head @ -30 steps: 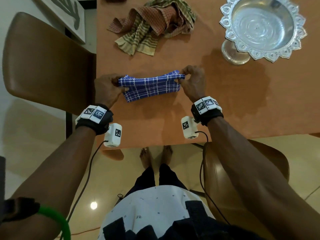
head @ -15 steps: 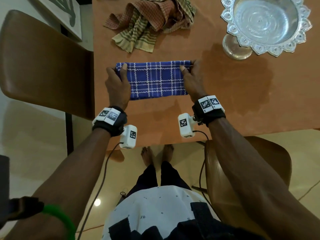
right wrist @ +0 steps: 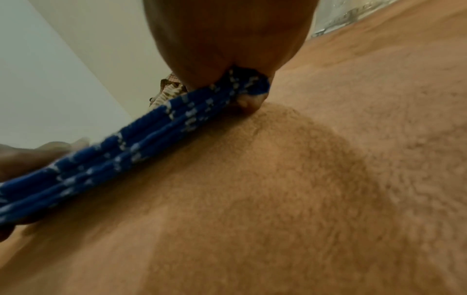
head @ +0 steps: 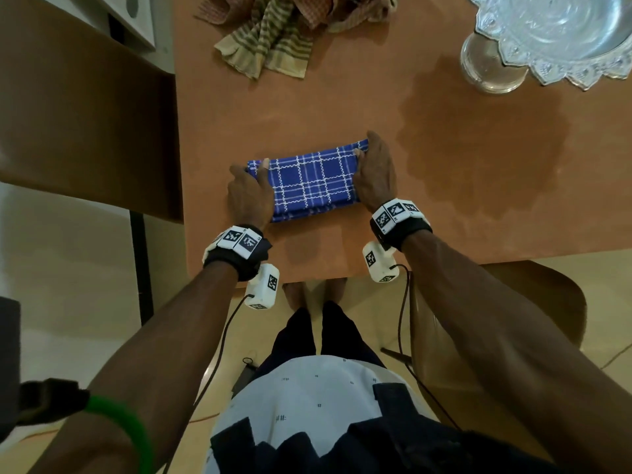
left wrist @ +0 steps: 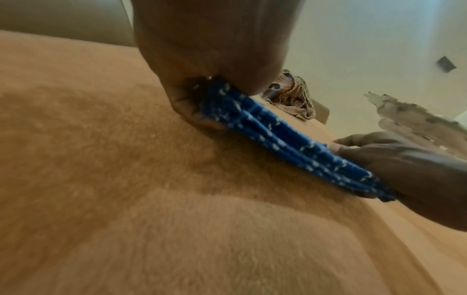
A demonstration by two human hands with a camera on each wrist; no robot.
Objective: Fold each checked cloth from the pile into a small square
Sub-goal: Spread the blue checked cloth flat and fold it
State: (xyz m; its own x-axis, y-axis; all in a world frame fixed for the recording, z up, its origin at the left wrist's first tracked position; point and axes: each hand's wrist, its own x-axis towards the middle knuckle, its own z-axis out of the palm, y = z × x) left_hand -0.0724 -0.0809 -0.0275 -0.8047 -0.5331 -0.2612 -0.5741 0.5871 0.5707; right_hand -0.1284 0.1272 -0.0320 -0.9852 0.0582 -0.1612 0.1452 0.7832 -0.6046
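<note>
A blue checked cloth (head: 313,184) lies folded into a layered rectangle on the brown table (head: 444,200), slightly raised in the wrist views. My left hand (head: 251,191) pinches its left end, thumb on top (left wrist: 209,65). My right hand (head: 374,174) pinches the right end (right wrist: 227,49). The stacked blue layers (left wrist: 290,147) (right wrist: 126,151) stretch between both hands. A pile of brown and olive checked cloths (head: 294,25) lies crumpled at the table's far edge.
A silver pedestal bowl (head: 554,35) stands at the far right. A brown chair back (head: 85,107) is left of the table, another chair (head: 496,319) by my right side. The table's near edge (head: 307,278) is just below my wrists.
The cloth went from a bunched strip held up between both hands to a spread flat rectangle. Both hands then drew it nearer to me, still holding its ends.
</note>
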